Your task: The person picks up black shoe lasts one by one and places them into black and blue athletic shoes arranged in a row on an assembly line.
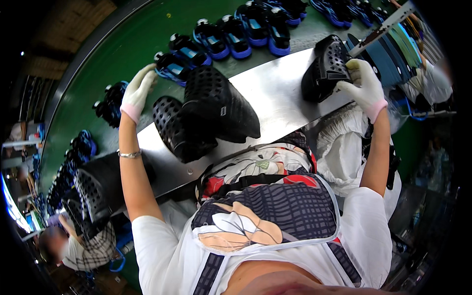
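My left hand (139, 89), in a white glove with a pink cuff, reaches over the green belt with fingers stretched out. Its fingertips come close to a black and blue sandal (172, 68); whether they touch it I cannot tell. My right hand (365, 84), gloved alike, has thumb and fingers around the right end of a black perforated block (328, 69) on the metal shelf (275, 86). Between my arms stand a tall black perforated block (219, 105) and a smaller one (179, 129), side by side and touching.
More sandals (236, 37) line the green belt (123, 46), which curves away to the left. A large black block (101, 182) lies beside my left forearm. A white metal post (381, 30) rises at the right near stacked blue sheets (391, 56). Co-workers sit at both sides.
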